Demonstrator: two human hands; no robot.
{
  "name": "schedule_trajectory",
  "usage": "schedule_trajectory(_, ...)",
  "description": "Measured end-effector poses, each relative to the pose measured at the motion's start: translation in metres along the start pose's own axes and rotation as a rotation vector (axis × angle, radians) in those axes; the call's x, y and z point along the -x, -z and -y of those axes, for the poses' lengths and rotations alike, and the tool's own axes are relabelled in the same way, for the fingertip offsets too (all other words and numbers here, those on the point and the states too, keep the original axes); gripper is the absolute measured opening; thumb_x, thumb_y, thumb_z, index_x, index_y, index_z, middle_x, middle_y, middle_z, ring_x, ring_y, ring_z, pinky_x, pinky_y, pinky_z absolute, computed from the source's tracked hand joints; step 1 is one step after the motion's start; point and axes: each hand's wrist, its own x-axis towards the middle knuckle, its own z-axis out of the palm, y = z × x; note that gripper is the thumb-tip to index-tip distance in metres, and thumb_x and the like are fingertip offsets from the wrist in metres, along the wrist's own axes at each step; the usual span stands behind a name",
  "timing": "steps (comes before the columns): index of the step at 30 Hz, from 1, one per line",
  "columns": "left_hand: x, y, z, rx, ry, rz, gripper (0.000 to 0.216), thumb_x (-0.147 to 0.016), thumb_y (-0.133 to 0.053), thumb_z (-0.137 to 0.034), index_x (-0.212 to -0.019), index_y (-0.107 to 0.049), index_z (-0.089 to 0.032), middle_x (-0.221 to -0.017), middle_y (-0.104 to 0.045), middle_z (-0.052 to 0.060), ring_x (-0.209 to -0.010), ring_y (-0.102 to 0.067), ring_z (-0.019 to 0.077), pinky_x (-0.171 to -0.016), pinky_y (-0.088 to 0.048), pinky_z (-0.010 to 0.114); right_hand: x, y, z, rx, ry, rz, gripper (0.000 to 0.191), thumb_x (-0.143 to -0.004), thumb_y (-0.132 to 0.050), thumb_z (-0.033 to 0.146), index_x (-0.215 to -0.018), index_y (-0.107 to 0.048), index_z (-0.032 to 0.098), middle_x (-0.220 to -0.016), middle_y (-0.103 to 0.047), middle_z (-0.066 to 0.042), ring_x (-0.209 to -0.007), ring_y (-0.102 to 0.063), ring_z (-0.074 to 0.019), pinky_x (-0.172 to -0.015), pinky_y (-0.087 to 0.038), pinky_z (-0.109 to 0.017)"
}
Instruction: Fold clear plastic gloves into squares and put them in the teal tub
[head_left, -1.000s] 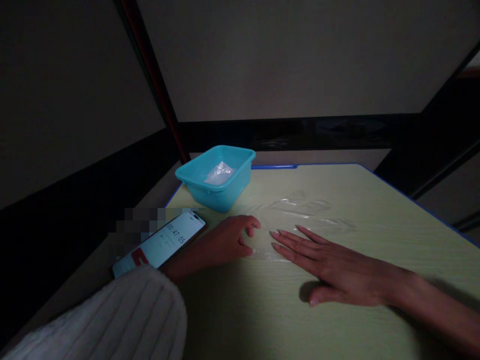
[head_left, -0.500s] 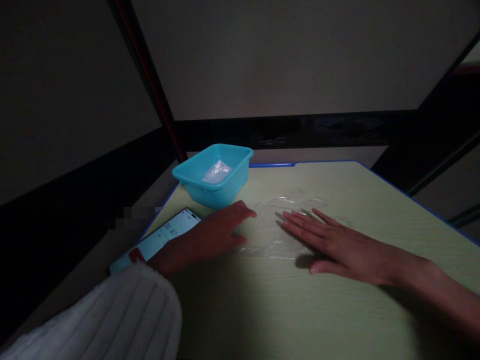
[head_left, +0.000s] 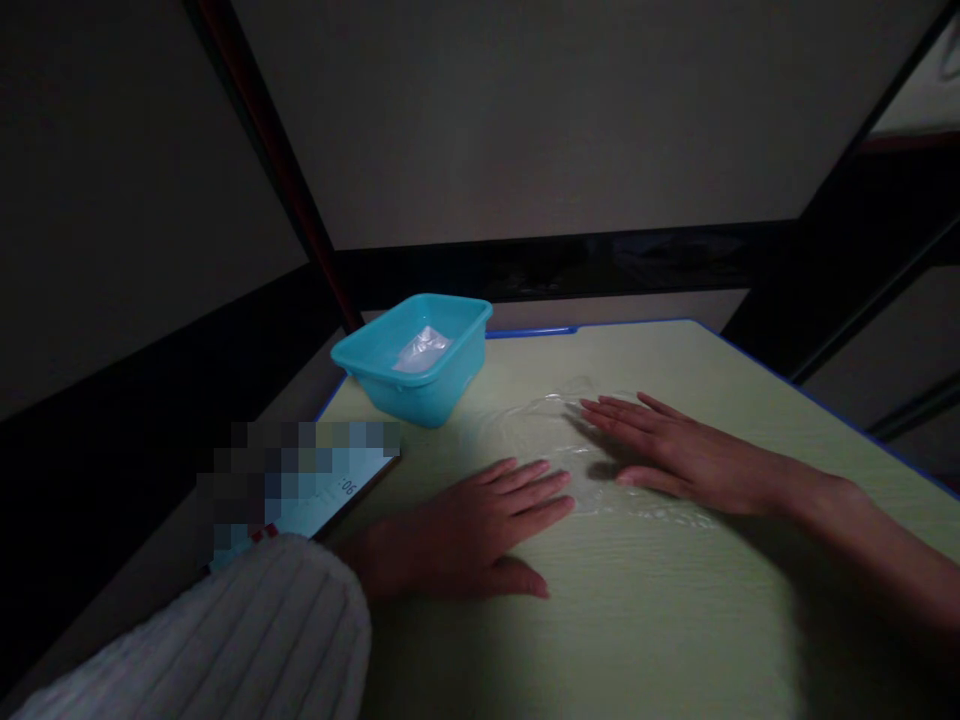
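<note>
A clear plastic bag [head_left: 559, 440] lies flat on the pale green table [head_left: 600, 620]. My left hand [head_left: 480, 525], in a white knitted sleeve, rests palm down with fingers stretched out at the bag's near left edge. My right hand [head_left: 671, 450] lies flat with fingers extended on the bag's right part. Neither hand holds anything.
A teal plastic tub [head_left: 414, 355] with a clear bag inside stands at the table's far left corner. A phone [head_left: 330, 495] showing a timer lies at the left edge, partly blurred. The table's blue rim runs along the far and right sides. Dark bed-frame bars stand behind.
My left hand has uncurled and moved nearer and rightward, now lying flat. My right hand has slid farther away over the bag. The view shifted slightly.
</note>
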Motion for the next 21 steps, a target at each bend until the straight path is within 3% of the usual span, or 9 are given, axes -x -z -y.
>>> schedule_trajectory(13,-0.001,-0.013,-0.046,0.094,0.091,-0.033,0.072,-0.087,-0.032,-0.061,-0.141,-0.024,-0.015,-0.150,-0.013,0.008,-0.139,-0.006,0.0242,-0.113,-0.005,0.042,0.005,0.002,-0.030,-0.045,-0.213,0.042,0.075,-0.086,-0.027,0.062,-0.140,-0.027,0.010,-0.143,-0.031,-0.019,-0.132,-0.026,-0.0315,-0.104,-0.019,-0.060)
schedule_trajectory(18,-0.002,-0.023,-0.059,0.079,0.103,-0.049,0.069,-0.088,-0.033,-0.058,-0.141,-0.023,-0.016,-0.150,-0.013,0.008,-0.139,-0.006,0.0258,-0.112,-0.007,0.045,0.005,0.001,-0.031,-0.037,-0.210,0.039,0.072,-0.087,-0.027,0.061,-0.139,-0.030,0.011,-0.142,-0.034,-0.019,-0.131,-0.030,-0.0322,-0.102,-0.020,-0.062)
schedule_trajectory(21,-0.003,-0.018,-0.058,0.050,0.113,-0.085,0.070,-0.088,-0.035,-0.057,-0.142,-0.021,-0.015,-0.150,-0.011,0.009,-0.139,-0.007,0.0252,-0.112,-0.011,0.044,0.004,0.002,-0.028,-0.044,-0.180,0.011,0.068,-0.088,-0.030,0.058,-0.139,-0.032,0.013,-0.141,-0.037,-0.018,-0.129,-0.033,-0.0319,-0.102,-0.022,-0.063)
